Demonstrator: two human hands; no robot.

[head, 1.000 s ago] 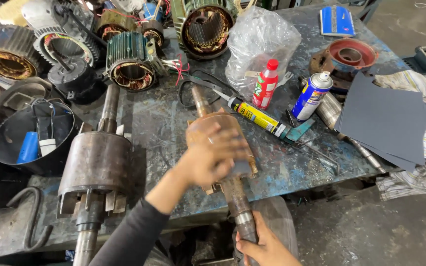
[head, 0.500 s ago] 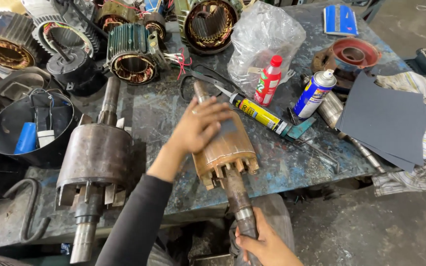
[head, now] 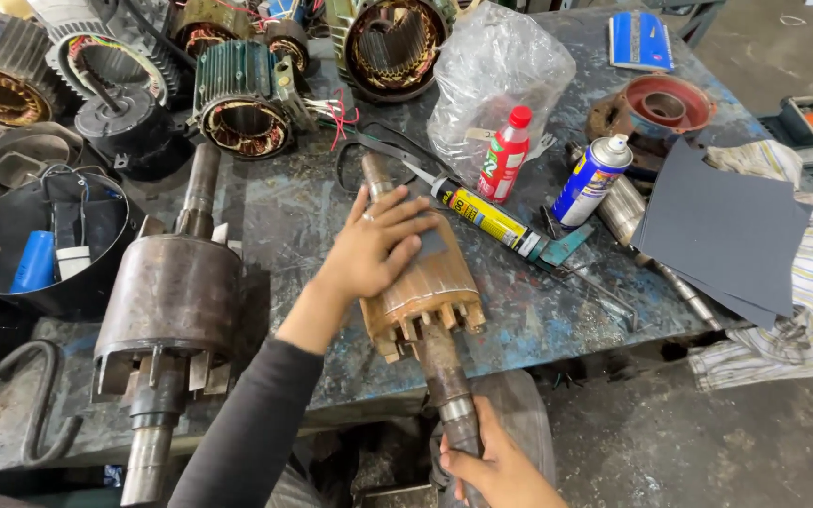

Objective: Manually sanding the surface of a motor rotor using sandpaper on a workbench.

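Note:
A rusty brown motor rotor [head: 430, 296] lies on the worn blue workbench [head: 557, 320], its shaft sticking out over the near edge. My left hand [head: 378, 246] presses a small dark piece of sandpaper [head: 428, 240] flat on the rotor's upper body. My right hand [head: 491, 466] grips the shaft end below the bench edge. A bigger dark rotor [head: 167, 310] lies to the left.
A yellow sealant tube [head: 486, 218], red bottle [head: 503, 155], blue spray can [head: 592, 179] and clear plastic bag [head: 496, 75] lie behind the rotor. Dark sandpaper sheets [head: 722, 230] rest on striped cloth at right. Stators [head: 242, 99] crowd the back; a black bucket [head: 44, 245] stands left.
My left hand has slid up the rotor body toward its far end, fingers now spread flat. The right hand keeps its grip on the shaft.

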